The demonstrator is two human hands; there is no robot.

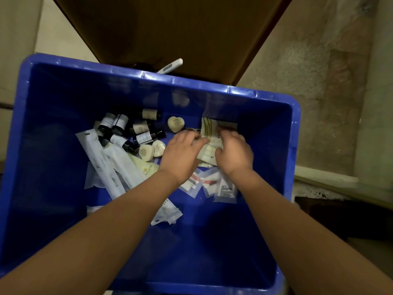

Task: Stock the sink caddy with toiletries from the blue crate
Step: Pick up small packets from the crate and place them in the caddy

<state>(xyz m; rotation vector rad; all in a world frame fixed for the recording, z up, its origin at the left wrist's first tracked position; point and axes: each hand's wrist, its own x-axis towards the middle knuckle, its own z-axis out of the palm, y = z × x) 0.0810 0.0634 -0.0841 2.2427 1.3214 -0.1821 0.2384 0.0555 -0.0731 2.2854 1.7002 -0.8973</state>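
Both my arms reach down into the blue crate [265,96]. My left hand [180,154] and my right hand [234,153] lie side by side on a small stack of cream sachets [209,129] near the crate's far right, fingers curled over the packets. Left of them lie several small dark bottles [131,129] with pale labels, a heart-shaped soap [176,124] and two round soaps [152,150]. Long white wrapped packets [102,162] lie at the left, and clear pouches [209,184] sit under my wrists. No sink caddy is in view.
A brown cardboard flap [170,28] rises behind the crate, with a white and grey handle [171,66] poking out at its base. To the right is a rough beige wall [319,103] and a pale ledge [327,177]. The crate's near floor is bare blue plastic.
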